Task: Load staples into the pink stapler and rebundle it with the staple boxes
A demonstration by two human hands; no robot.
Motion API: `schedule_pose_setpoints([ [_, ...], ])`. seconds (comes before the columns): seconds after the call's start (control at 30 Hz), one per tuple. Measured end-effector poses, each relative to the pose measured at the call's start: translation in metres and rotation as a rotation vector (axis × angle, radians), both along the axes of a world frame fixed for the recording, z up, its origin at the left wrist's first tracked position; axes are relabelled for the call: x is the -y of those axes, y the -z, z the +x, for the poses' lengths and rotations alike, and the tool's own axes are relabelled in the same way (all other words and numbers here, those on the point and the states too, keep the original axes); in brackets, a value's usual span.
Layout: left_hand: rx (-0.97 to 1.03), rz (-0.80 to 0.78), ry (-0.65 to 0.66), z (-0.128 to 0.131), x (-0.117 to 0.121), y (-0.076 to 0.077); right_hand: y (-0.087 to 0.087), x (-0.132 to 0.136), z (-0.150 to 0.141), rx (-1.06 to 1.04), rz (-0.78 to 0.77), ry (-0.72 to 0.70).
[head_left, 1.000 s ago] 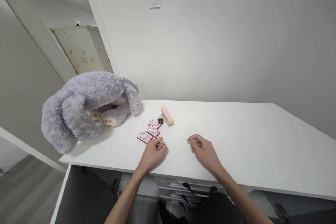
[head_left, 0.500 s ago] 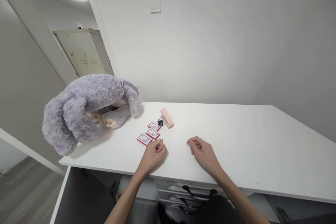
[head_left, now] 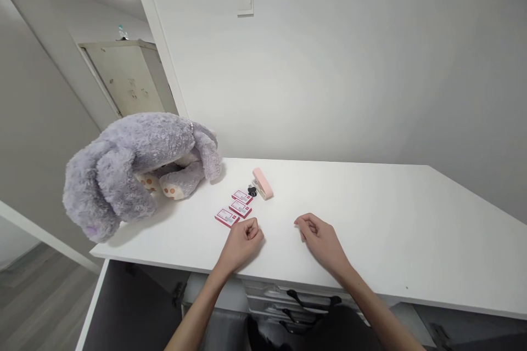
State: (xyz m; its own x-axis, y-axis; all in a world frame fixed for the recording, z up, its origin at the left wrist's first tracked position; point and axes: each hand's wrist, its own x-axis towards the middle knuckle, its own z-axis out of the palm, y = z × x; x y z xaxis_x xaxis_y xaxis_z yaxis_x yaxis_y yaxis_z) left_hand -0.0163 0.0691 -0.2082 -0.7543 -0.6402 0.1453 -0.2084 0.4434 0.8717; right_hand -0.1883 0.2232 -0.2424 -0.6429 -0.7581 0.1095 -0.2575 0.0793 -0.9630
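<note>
My left hand point(head_left: 242, 241) rests on the white tabletop as a loose fist, nothing showing in it. Just beyond its knuckles lie three small red-and-white boxes: a near box point(head_left: 226, 217), a middle box point(head_left: 240, 208) and a far box point(head_left: 241, 196). Beside the far one is a small black object point(head_left: 252, 191), too small to name surely. A pink stapler point(head_left: 262, 183) stands right of that, tilted away from me. My right hand point(head_left: 321, 240) is apart from all of these, resting on the table with curled fingers and nothing visible inside.
A large lilac plush toy point(head_left: 148, 142) is slumped over the table's left end. The white tabletop point(head_left: 370, 219) meets a wall at the back. Below its front edge are an open cabinet door point(head_left: 127, 307) and drawers with black handles point(head_left: 313, 303).
The view has shifted very slightly. Both hands and the things on the table keep their places.
</note>
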Motion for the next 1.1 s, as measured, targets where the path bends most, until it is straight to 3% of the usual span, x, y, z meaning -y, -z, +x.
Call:
schedule_pose_setpoints([
  [0.33,0.008,-0.005,0.052,0.001,-0.002,0.004,0.000,0.000,0.000,-0.023,0.043,0.008],
  [0.5,0.036,-0.042,0.089,0.001,-0.003,0.004,0.002,0.011,0.002,-0.161,0.119,-0.001],
  [0.8,0.016,-0.022,0.074,0.002,-0.003,0.006,0.008,0.074,0.011,-0.502,0.133,0.081],
  [1.1,0.024,-0.017,0.062,0.002,-0.004,0.007,0.008,0.142,0.012,-0.487,0.208,0.302],
])
